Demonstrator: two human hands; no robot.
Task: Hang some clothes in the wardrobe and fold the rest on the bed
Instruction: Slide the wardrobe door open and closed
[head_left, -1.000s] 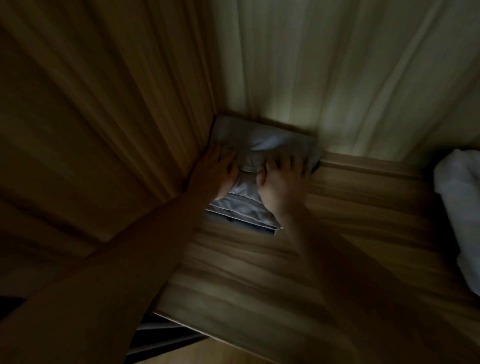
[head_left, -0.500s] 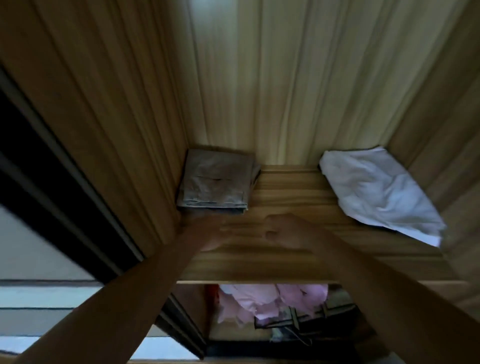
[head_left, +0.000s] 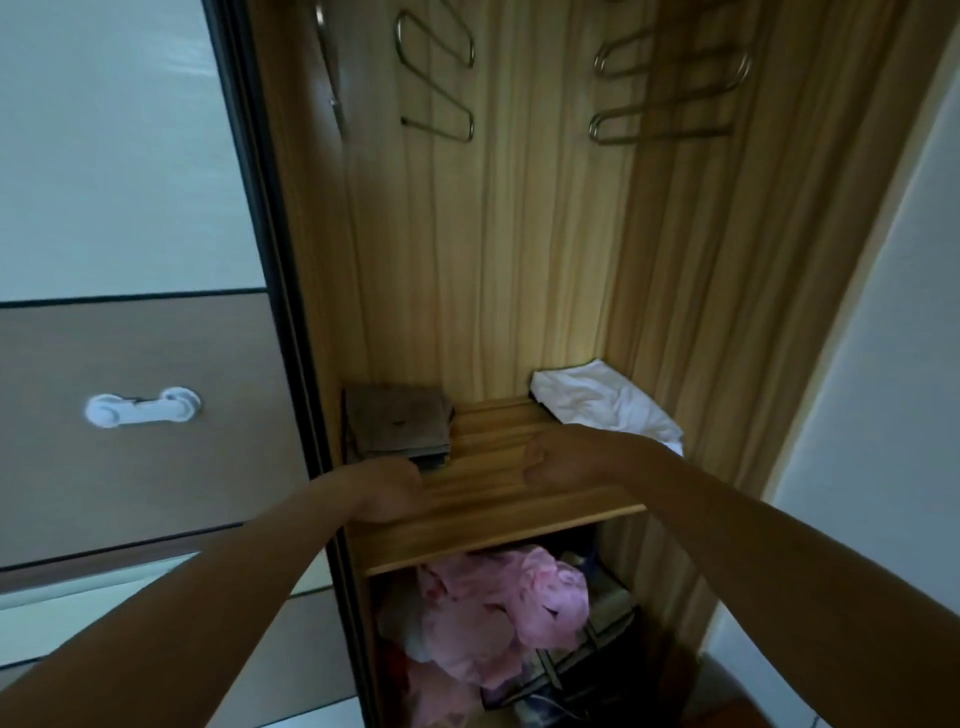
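A folded grey-brown garment (head_left: 399, 426) lies at the back left corner of the wooden wardrobe shelf (head_left: 498, 512). A crumpled white cloth (head_left: 605, 408) lies at the back right of the same shelf. My left hand (head_left: 387, 491) hovers over the shelf's front left, just in front of the folded garment, fingers curled and holding nothing. My right hand (head_left: 558, 460) is over the middle of the shelf in a loose fist, also empty. Several bare metal hangers (head_left: 670, 104) hang at the top of the wardrobe.
A heap of pink clothes (head_left: 498, 618) fills the compartment under the shelf, beside a dark fabric box (head_left: 576, 670). The sliding wardrobe door (head_left: 145, 415) with a white child lock (head_left: 143, 408) stands at the left. A pale wall (head_left: 878, 364) is at the right.
Both hands have let go of the folded garment and drawn back from the shelf's back corner. My head has pulled back and up, bringing the hangers and the door into view.
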